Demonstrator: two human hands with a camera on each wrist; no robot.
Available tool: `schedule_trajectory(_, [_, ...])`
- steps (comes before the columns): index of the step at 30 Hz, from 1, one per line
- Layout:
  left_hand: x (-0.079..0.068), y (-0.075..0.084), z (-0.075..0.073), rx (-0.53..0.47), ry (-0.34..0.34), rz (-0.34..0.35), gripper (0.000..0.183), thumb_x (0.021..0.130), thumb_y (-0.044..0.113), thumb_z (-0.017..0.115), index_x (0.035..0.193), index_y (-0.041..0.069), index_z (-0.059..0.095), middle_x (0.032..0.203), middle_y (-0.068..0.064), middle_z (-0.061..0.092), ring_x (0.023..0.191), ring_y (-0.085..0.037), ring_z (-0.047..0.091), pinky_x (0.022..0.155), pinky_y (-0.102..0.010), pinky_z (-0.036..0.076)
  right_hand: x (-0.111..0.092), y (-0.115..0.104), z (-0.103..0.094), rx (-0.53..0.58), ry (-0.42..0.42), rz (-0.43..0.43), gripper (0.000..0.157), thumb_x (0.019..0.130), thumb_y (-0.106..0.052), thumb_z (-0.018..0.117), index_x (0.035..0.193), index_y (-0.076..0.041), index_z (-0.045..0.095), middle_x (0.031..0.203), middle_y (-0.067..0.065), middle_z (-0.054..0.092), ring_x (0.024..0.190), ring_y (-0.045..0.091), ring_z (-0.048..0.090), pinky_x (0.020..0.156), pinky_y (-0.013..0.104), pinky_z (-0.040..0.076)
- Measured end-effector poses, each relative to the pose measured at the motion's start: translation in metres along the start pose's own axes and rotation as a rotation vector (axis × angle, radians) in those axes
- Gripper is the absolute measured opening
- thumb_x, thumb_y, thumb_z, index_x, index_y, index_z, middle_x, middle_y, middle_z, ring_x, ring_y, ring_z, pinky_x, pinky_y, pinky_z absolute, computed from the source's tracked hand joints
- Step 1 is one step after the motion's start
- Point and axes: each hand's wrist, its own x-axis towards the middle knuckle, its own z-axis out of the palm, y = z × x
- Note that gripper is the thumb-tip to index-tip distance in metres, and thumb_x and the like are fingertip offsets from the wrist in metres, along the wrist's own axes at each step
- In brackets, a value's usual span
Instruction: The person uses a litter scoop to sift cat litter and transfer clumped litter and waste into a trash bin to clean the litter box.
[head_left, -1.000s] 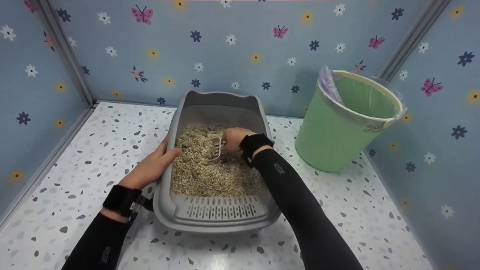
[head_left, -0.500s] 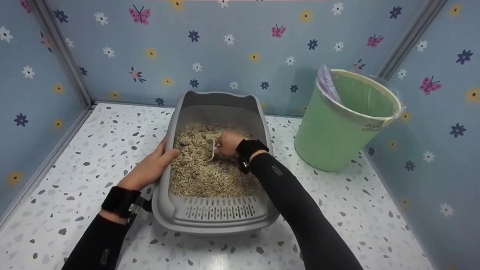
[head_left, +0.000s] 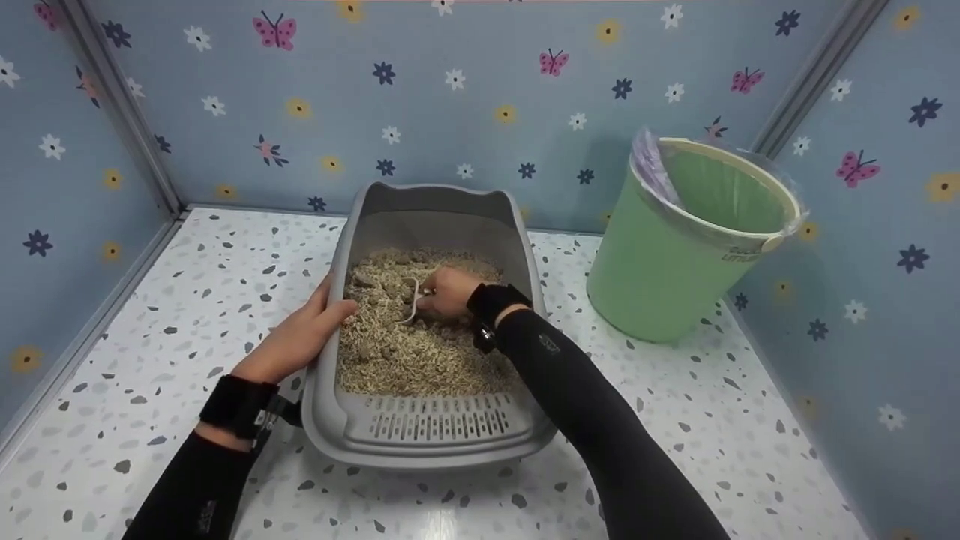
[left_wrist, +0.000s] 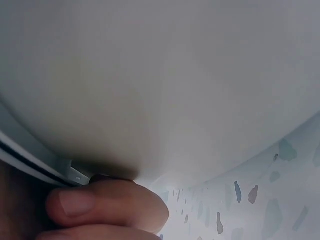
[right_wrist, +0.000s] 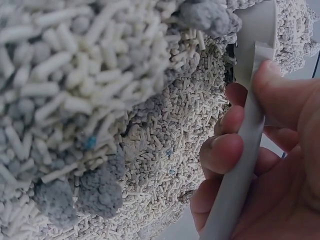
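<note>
A grey litter box (head_left: 431,454) stands on the speckled floor, partly filled with pale pellet litter (head_left: 420,364). My left hand (head_left: 296,337) grips its left rim, thumb over the top and fingers outside. In the left wrist view, curled fingers (left_wrist: 110,205) lie against the box's outer wall (left_wrist: 165,100). Inside the box, my right hand (head_left: 450,291) holds a white litter scoop (head_left: 411,301) with its head down in the litter. The right wrist view shows my fingers and thumb around the handle (right_wrist: 240,175). Grey clumps (right_wrist: 100,192) lie among the pellets.
To the right stands a green bin (head_left: 652,277) lined with a clear bag, a lilac bunch of it (head_left: 656,169) hanging over the rim. Flower-patterned panels (head_left: 450,112) enclose the back and both sides. The box's front has a slotted step (head_left: 439,418).
My right hand has moved the scoop leftward and slightly toward me through the litter. My left hand keeps its hold on the rim. The whole view shifts slightly.
</note>
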Motion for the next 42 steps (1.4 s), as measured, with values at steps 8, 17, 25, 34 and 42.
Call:
schedule_trajectory(8, [0.0004,-0.0014,0.0009,-0.006,-0.002,0.01,0.087,0.113,0.071,0.043,0.177,0.045,-0.009,0.183,-0.028,0.013,0.146,-0.063,0.046,0.117,-0.076,0.041,0.0007,0.0014,0.0015,0.057,0.005,0.015,0.024,0.115,-0.024,0.067,0.102,-0.005,0.075,0.082,-0.001,0.051,0.075,0.018,0.045,0.072,0.029,0.036])
schedule_trajectory(17, [0.0013,-0.0002,0.0019,-0.001,-0.009,0.014,0.087,0.113,0.072,0.043,0.177,0.046,-0.009,0.183,-0.028,0.012,0.146,-0.063,0.046,0.115,-0.077,0.042,0.001,0.0064,0.0007,0.081,0.026,0.004,0.031,0.115,-0.024,0.067,0.087,-0.013,0.061,0.073,-0.003,0.043,0.068,0.014,0.039,0.068,0.028,0.032])
schedule_trajectory(25, [-0.001,-0.0007,0.0026,-0.002,-0.006,0.006,0.087,0.113,0.072,0.044,0.177,0.045,-0.009,0.182,-0.03,0.012,0.143,-0.063,0.049,0.112,-0.077,0.045,0.002,0.0072,0.0021,0.106,0.047,-0.021,0.034,0.113,-0.02,0.069,0.081,-0.014,0.057,0.07,-0.005,0.042,0.066,0.013,0.038,0.066,0.027,0.031])
schedule_trajectory(34, [-0.0006,-0.0004,0.0006,-0.02,-0.009,0.0,0.087,0.114,0.069,0.044,0.177,0.045,-0.01,0.181,-0.032,0.011,0.137,-0.061,0.057,0.112,-0.075,0.047,0.0048,0.0075,-0.0002,0.138,0.086,-0.018,0.042,0.109,-0.02,0.072,0.074,-0.017,0.051,0.067,-0.006,0.038,0.066,0.014,0.037,0.066,0.027,0.03])
schedule_trajectory(42, [0.0,-0.0005,-0.001,-0.011,-0.009,-0.01,0.089,0.112,0.073,0.043,0.178,0.044,-0.01,0.18,-0.034,0.015,0.141,-0.063,0.051,0.114,-0.076,0.045,0.0028,0.0067,-0.0062,0.184,0.068,-0.025,0.047,0.112,-0.021,0.071,0.072,-0.018,0.046,0.065,-0.006,0.032,0.062,0.012,0.031,0.066,0.027,0.027])
